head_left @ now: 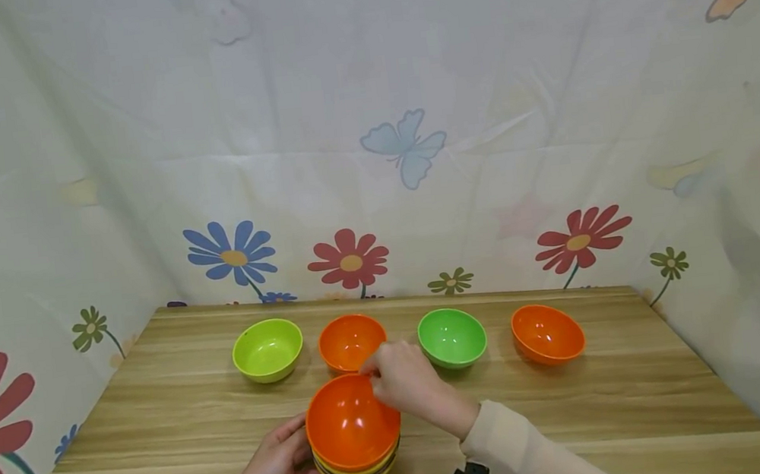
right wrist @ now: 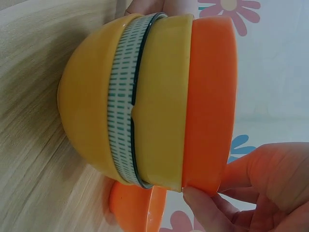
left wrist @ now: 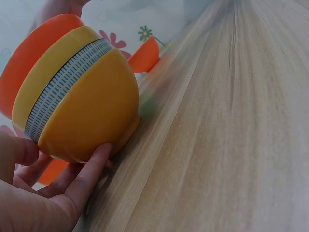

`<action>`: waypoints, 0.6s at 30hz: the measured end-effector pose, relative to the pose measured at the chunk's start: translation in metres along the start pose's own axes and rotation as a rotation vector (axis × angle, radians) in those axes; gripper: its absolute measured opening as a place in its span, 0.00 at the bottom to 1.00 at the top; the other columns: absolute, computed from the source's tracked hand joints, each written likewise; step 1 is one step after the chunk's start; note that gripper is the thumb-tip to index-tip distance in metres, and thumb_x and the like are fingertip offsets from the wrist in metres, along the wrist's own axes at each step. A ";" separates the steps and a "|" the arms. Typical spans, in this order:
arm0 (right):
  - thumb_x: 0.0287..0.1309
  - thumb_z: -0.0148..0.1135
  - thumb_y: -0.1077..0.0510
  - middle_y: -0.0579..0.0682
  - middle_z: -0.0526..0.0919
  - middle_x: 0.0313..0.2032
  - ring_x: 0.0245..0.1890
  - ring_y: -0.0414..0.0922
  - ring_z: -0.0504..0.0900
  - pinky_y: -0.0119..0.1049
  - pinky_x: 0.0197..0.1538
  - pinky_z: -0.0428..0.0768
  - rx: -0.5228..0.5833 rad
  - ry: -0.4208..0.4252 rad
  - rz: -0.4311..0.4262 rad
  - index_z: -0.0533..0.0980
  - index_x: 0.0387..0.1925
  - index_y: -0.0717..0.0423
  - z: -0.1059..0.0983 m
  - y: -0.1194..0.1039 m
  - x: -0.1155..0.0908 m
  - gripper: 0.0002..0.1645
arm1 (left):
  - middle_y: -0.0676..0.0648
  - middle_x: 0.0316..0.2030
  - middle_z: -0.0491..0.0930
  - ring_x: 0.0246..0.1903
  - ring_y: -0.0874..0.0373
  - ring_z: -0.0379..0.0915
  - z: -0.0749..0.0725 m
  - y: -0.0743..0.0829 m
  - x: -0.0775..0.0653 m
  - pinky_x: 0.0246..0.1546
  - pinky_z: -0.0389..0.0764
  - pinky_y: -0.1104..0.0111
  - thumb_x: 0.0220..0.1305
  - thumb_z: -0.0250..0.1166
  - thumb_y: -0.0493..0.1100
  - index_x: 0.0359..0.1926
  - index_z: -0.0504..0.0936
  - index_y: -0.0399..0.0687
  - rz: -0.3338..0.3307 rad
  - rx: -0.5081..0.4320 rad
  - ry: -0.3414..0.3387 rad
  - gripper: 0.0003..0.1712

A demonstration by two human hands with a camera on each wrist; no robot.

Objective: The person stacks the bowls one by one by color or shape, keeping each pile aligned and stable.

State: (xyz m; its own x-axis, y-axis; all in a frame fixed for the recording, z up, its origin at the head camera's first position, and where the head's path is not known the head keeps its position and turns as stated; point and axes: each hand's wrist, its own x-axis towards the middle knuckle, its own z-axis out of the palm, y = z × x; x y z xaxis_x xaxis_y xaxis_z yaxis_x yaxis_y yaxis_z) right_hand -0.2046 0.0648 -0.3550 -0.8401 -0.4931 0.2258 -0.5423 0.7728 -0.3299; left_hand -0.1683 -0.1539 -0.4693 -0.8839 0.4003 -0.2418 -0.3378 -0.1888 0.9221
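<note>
At lower centre of the head view, a glossy orange-and-yellow stack (head_left: 354,439) is cupped by the left hand (head_left: 274,459); its top bowl (head_left: 349,419) is pinched by the right hand (head_left: 404,380). Only in the right wrist view is a notch seen on the green-dashed bowl (right wrist: 122,99).

Pale, creased sheeting (head_left: 310,83) printed with flowers (head_left: 350,262) and butterflies (head_left: 413,151) hangs behind and beside a wood-grained table (head_left: 164,425); soft light shines on the sheeting.
</note>
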 end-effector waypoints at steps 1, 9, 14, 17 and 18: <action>0.45 0.59 0.70 0.48 0.84 0.26 0.17 0.36 0.68 0.24 0.17 0.65 0.000 0.000 0.001 0.85 0.32 0.56 0.000 0.000 0.000 0.14 | 0.40 0.55 0.74 0.47 0.54 0.76 0.000 0.000 0.000 0.44 0.79 0.55 0.67 0.53 0.50 0.67 0.56 0.34 -0.002 0.001 0.001 0.35; 0.46 0.59 0.69 0.46 0.83 0.25 0.16 0.37 0.67 0.24 0.17 0.64 -0.002 -0.015 0.013 0.85 0.32 0.55 0.003 0.002 0.000 0.13 | 0.40 0.56 0.73 0.48 0.55 0.75 0.001 -0.001 0.000 0.44 0.79 0.55 0.67 0.53 0.52 0.68 0.54 0.34 0.008 0.005 0.005 0.37; 0.47 0.60 0.68 0.45 0.82 0.24 0.16 0.37 0.67 0.24 0.18 0.64 -0.015 -0.019 0.015 0.85 0.32 0.54 0.004 0.002 0.001 0.12 | 0.41 0.55 0.74 0.47 0.55 0.75 0.001 -0.001 0.000 0.44 0.79 0.55 0.67 0.52 0.51 0.67 0.55 0.34 0.012 0.002 0.006 0.36; 0.47 0.60 0.68 0.46 0.82 0.25 0.18 0.37 0.67 0.24 0.18 0.65 -0.019 -0.012 0.008 0.85 0.32 0.54 0.004 0.002 0.000 0.12 | 0.41 0.55 0.74 0.47 0.55 0.75 0.001 -0.001 -0.001 0.44 0.78 0.55 0.67 0.52 0.50 0.67 0.55 0.34 0.011 -0.001 0.006 0.35; 0.47 0.60 0.68 0.46 0.82 0.25 0.18 0.37 0.68 0.23 0.19 0.66 -0.019 -0.009 0.006 0.85 0.32 0.55 0.004 0.002 0.000 0.12 | 0.41 0.55 0.75 0.47 0.55 0.75 0.001 -0.001 -0.001 0.44 0.78 0.55 0.67 0.52 0.49 0.67 0.55 0.34 0.012 0.000 0.006 0.34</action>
State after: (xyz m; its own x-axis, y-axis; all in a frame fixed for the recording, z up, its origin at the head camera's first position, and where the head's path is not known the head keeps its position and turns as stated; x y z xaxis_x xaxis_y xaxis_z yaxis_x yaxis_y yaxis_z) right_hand -0.2061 0.0651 -0.3593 -0.8433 -0.4923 0.2158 -0.5373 0.7829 -0.3137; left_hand -0.1671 -0.1528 -0.4694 -0.8898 0.3929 -0.2323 -0.3271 -0.1940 0.9249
